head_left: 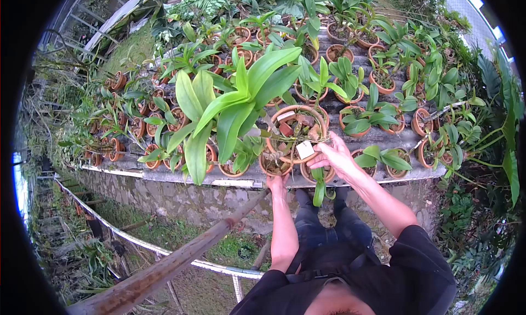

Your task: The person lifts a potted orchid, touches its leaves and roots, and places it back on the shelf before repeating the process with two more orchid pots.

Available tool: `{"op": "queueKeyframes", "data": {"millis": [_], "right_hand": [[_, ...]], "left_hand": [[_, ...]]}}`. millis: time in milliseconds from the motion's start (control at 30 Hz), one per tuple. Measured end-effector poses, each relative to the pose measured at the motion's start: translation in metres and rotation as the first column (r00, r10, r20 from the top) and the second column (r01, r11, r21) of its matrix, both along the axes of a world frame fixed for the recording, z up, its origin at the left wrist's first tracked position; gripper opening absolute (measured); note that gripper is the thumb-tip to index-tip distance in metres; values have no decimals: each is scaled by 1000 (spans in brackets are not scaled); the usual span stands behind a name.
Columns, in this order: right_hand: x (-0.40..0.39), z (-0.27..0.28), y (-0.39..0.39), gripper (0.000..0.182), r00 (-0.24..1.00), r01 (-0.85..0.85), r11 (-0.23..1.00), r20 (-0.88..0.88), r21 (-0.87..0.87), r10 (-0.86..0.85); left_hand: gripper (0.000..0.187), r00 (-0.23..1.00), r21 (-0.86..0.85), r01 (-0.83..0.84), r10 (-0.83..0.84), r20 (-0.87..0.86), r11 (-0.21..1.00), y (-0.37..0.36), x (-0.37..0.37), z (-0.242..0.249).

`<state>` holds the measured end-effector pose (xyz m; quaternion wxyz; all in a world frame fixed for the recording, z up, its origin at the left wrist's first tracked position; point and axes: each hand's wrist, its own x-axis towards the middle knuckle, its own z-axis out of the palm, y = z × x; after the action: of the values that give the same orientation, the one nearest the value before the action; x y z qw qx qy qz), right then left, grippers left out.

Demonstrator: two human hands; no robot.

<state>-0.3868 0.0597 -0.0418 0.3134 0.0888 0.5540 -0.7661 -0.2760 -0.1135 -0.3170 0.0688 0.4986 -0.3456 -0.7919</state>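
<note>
A large clay pot (pixel 323 120) of bark and broken chunks stands tilted toward me at the front of the bench, overlapping the pots below it. From it a big orchid plant (pixel 246 93) with long, broad green leaves leans left. My right hand (pixel 333 155) is closed on the pot's right front rim, thumb beside a white tag (pixel 304 149). My left hand (pixel 278 182) is closed at the front of a smaller clay pot (pixel 274 166) under the large one's lower left edge; its fingertips are partly hidden.
Many potted orchids crowd the corrugated bench (pixel 345 179). A long wooden pole (pixel 181 260) runs diagonally past my left arm. Below the bench is a stone wall (pixel 219 202), and a white rail (pixel 148 246) curves at lower left. Large leaves (pixel 509 156) overhang the right side.
</note>
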Motion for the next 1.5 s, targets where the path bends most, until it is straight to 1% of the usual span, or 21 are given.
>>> {"op": "queueKeyframes", "data": {"millis": [33, 67, 100, 167, 267, 367, 433, 467, 567, 600, 667, 767, 800, 1000, 1100, 1200, 1300, 1333, 1400, 1433, 1500], "right_hand": [[4, 5, 2, 81, 1000, 13, 1000, 12, 1, -13], [3, 8, 3, 74, 999, 18, 1000, 29, 7, -19], [3, 10, 4, 60, 998, 44, 999, 43, 14, -45], [2, 1, 8, 49, 994, 80, 997, 74, 10, -80], [-1, -3, 15, 56, 994, 102, 994, 52, -41, -100], [-2, -6, 17, 62, 986, 155, 988, 60, -20, -154], [-2, -1, 16, 64, 980, 190, 982, 57, 8, -190], [-2, -1, 16, 61, 979, 193, 981, 57, 15, -193], [-2, -7, 19, 53, 977, 205, 978, 53, 35, -206], [-2, -9, 19, 57, 979, 193, 981, 64, 19, -193], [-3, -13, 21, 65, 982, 171, 985, 84, -15, -169], [-1, -4, 16, 55, 988, 148, 989, 52, -25, -147], [0, -2, 14, 47, 989, 143, 989, 41, -31, -142], [8, 5, 7, 47, 992, 117, 992, 58, -46, -115], [16, 11, 4, 44, 993, 114, 993, 44, -20, -113], [25, 17, 3, 42, 994, 109, 994, 25, -24, -108], [37, 24, 8, 42, 996, 86, 996, 10, -35, -85], [41, 27, 10, 42, 997, 74, 996, 5, -41, -74], [52, 33, 15, 42, 998, 68, 995, 5, -76, -68], [57, 37, 18, 42, 998, 64, 994, 18, -88, -62], [67, 48, 26, 42, 998, 50, 993, 43, -111, -45]], "left_hand": [[47, 1000, -3, 8, -8, -18, 1000, -2, 6, -2], [45, 999, 23, 31, -31, -21, 999, -7, 11, -4], [42, 999, 3, 48, -48, -7, 999, -9, 16, -12], [41, 997, -53, 70, -68, 40, 996, -13, 27, -27], [41, 980, -77, 111, -96, 176, 991, -15, 36, -35], [41, 988, -51, 102, -96, 119, 993, -15, 39, -29], [39, 986, -115, 73, -55, 158, 991, -12, 38, -23], [38, 984, -146, 60, -33, 176, 988, -10, 38, -21], [36, 983, -242, 126, -89, 160, 962, -13, 43, -23], [45, 982, -212, 146, -116, 148, 966, -15, 45, -24], [45, 985, -216, 122, -91, 147, 969, -13, 47, -24], [40, 986, -224, 93, -57, 159, 970, -7, 45, -18], [37, 985, -228, 83, -45, 166, 970, -6, 45, -16], [40, 957, -162, 193, -149, 248, 968, -15, 40, 0], [43, 943, -193, 137, -67, 327, 972, -6, 38, 29], [41, 970, -468, 145, -32, 242, 872, 11, 61, 25], [38, 963, -663, 257, -125, 240, 703, 19, 85, 59], [32, 947, -675, 310, -155, 282, 669, 20, 81, 104], [32, 983, -530, 182, -159, 89, 828, 20, 64, 177], [33, 989, -439, 125, -144, -11, 890, 18, 57, 194], [49, 928, -344, 156, -256, -270, 926, 16, 51, 214]]}}
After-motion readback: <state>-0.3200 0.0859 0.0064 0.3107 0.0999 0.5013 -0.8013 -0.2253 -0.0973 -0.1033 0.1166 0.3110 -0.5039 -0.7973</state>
